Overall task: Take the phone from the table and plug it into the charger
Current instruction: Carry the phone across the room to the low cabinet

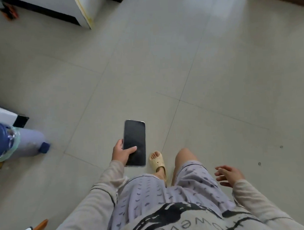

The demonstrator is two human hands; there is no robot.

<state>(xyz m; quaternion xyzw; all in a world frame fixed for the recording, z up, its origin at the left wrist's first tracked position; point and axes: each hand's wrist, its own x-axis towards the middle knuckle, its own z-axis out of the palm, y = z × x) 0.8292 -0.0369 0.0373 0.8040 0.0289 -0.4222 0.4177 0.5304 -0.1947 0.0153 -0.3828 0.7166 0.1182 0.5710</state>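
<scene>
Now | left hand (120, 153) clamped on phone (134, 143), screen up | right hand (227, 175) empty, fingers spread

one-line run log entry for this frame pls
phase: carrying | left hand: holds phone, screen dark, facing up | right hand: free, fingers spread | charger: not in view | cable: none attached

The phone (134, 143) is in the left hand (120, 152), in front of the body and above the floor (215, 67). The right hand (228, 176) hangs apart at the right side, and a foot in a slipper (158, 163) stands just right of the phone. A bottle (17, 141) lies far to the left, and a cabinet (82, 7) stands ahead at the top left.
</scene>
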